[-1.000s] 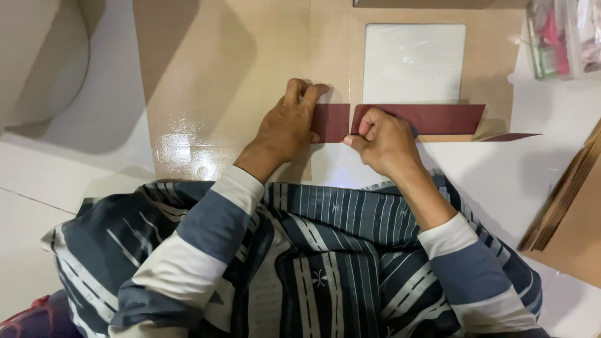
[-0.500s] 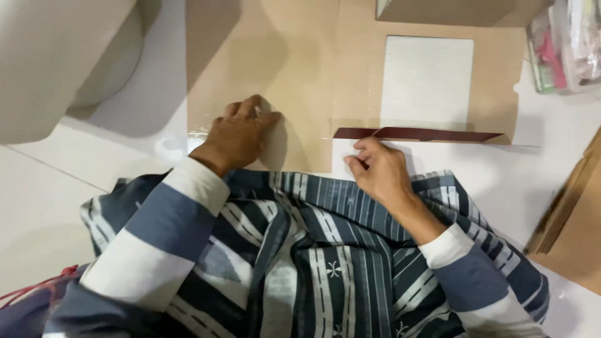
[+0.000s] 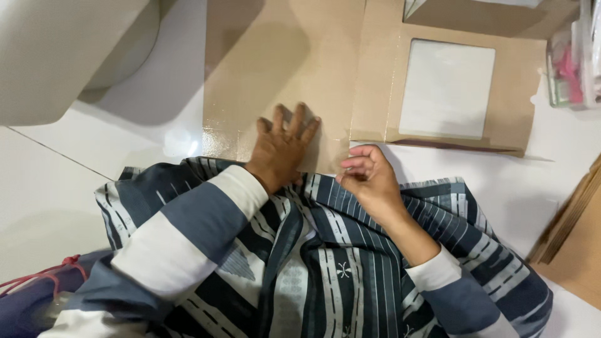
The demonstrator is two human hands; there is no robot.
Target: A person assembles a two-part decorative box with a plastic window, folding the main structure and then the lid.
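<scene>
1. At the far left, a pale curved object (image 3: 69, 56) fills the upper corner; the frame cuts it off, so you cannot tell what it is. Its shadow falls across the white floor (image 3: 56, 188) below it.
2. Low in the left corner, a red cord (image 3: 44, 275) lies on dark fabric; both run out of the frame and are hard to make out.
3. The flat brown cardboard box blank (image 3: 275, 56) lies unfolded on the floor in front of you, reaching from left of centre across to the right. Its near edge disappears under your striped garment (image 3: 325, 269), and its top edge is cut off.
4. Your left hand (image 3: 282, 147) lies flat on the cardboard with fingers spread, palm down, gripping nothing. Its wrist is covered by the striped sleeve.
5. Your right hand (image 3: 369, 178) sits just beside it, at the near edge of the cardboard, with fingers curled loosely inward. The fingertips are turned away from view, so you cannot tell whether they pinch anything.
6. Right of the fold line, the windowed panel (image 3: 447, 87) shows a pale square opening. A thin dark strip runs along its lower edge.
7. At the upper right, a clear container (image 3: 573, 59) with pink contents is cropped and blurred.
8. At the lower right edge, a stack of brown cardboard sheets (image 3: 573, 231) is only partly in view.
</scene>
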